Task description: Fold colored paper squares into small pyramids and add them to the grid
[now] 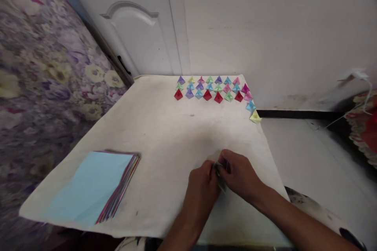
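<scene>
Near the front right of the cloth-covered table, my left hand (204, 179) and my right hand (237, 170) meet around a small piece of folded paper (221, 184). The paper looks pale greenish, and my fingers hide most of it. Both hands are closed, with fingertips pinched on it from either side. Its lower tip sticks out below the fingers, just over the table surface.
A stack of coloured paper (94, 184), light blue on top, lies at the table's left front. Several small folded paper pieces (218, 97) stand in rows along the far edge and right corner. The white table cover (153, 125) reaches toward a white cabinet (132, 23) and floral curtain (59, 59).
</scene>
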Demonstrator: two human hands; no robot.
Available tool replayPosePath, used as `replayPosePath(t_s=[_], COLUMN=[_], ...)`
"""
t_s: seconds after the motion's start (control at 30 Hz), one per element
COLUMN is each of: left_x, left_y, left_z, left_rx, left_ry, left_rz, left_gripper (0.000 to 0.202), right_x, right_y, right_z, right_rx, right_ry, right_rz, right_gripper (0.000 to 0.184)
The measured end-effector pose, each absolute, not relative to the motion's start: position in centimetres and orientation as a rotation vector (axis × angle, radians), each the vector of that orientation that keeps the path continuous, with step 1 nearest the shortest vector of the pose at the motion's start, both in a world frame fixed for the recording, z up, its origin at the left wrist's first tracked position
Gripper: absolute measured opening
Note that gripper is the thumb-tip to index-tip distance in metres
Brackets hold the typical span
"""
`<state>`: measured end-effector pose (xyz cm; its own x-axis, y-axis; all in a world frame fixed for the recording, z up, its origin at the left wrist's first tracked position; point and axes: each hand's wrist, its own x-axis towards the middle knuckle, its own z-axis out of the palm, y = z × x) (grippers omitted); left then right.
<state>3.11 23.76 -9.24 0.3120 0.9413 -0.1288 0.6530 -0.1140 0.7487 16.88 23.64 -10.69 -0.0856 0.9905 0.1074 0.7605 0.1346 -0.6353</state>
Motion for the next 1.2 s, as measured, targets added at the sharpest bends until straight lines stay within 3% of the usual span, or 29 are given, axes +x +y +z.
replayPosePath(t_s=[0.73, 1.2], left_x=[3.1, 2.9], left_y=[23.7, 24.0], left_z=[-9.4, -10.4], left_rx=[1.875, 1.991], left_ry=[1.438, 1.417], left_rz=[0.542, 0.567], left_gripper=[0.029, 0.027], right_x=[17.0, 17.2], right_y=[23.6, 24.2], right_z=[-10.1, -12.2], right_rx=[-1.589, -1.694], right_ry=[-1.893, -1.954], right_rz=[0.675, 0.611], right_gripper=[0.011, 0.011])
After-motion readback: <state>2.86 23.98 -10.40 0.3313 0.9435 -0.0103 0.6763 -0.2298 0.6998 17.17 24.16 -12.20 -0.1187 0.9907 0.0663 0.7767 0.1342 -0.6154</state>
